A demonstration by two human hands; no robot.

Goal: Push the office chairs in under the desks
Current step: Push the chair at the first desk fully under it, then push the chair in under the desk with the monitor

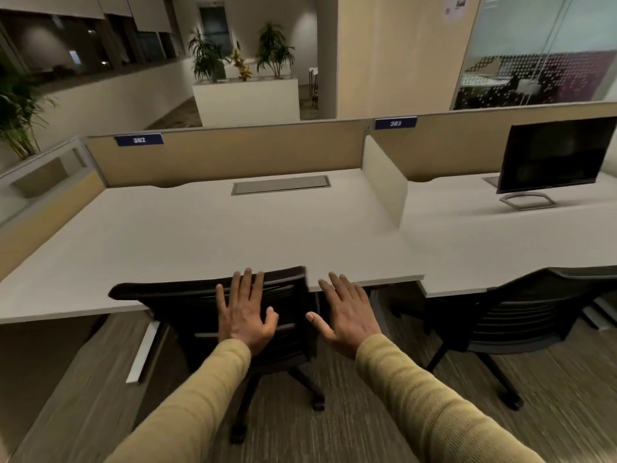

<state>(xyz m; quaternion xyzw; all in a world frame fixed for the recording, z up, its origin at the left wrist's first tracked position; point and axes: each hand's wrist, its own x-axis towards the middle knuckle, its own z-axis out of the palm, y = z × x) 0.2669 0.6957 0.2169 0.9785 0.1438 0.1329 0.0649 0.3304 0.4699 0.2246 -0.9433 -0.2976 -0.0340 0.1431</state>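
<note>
A black mesh office chair (173, 305) stands tucked against the white desk (200, 235) labelled 382, its backrest top at the desk's front edge. My left hand (245, 312) is spread flat over the back of the backrest, fingers apart. My right hand (344, 312) hovers open just right of the backrest, in front of the desk edge, holding nothing. A second black office chair (521, 315) sits at the neighbouring desk (484, 242) labelled 383, its back close to that desk's edge.
A monitor (554, 155) stands on the right desk. A beige partition (233, 155) runs behind both desks, with a short white divider (384, 185) between them. A pedestal drawer unit (83, 379) sits under the left desk. Planters stand beyond. Carpet lies behind the chairs.
</note>
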